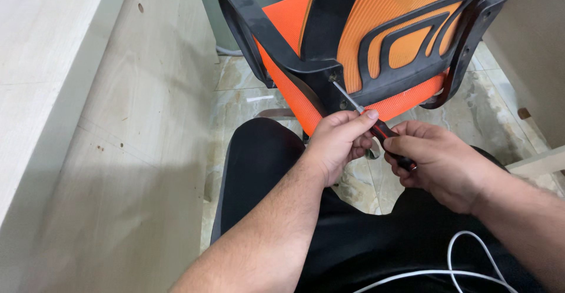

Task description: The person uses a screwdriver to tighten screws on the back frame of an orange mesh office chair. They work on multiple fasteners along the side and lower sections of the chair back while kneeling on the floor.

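Observation:
An orange mesh office chair [376,16] with a black plastic frame stands in front of me, its back turned toward me. A screwdriver [381,130] with a red and black handle points up and left, its metal tip at a screw spot on the black frame where the armrest [250,28] joins the backrest. My left hand [340,143] grips the front of the handle near the shaft, forefinger stretched along it. My right hand [438,163] wraps the rear of the handle. Both hands sit just below the chair's seat edge.
A pale wooden panel [135,152] with drilled holes stands at the left. The floor is glossy stone tile [241,99]. My legs in black trousers [265,163] fill the lower frame, with a white cable [465,257] lying across them. Another wooden piece [538,163] shows at the right.

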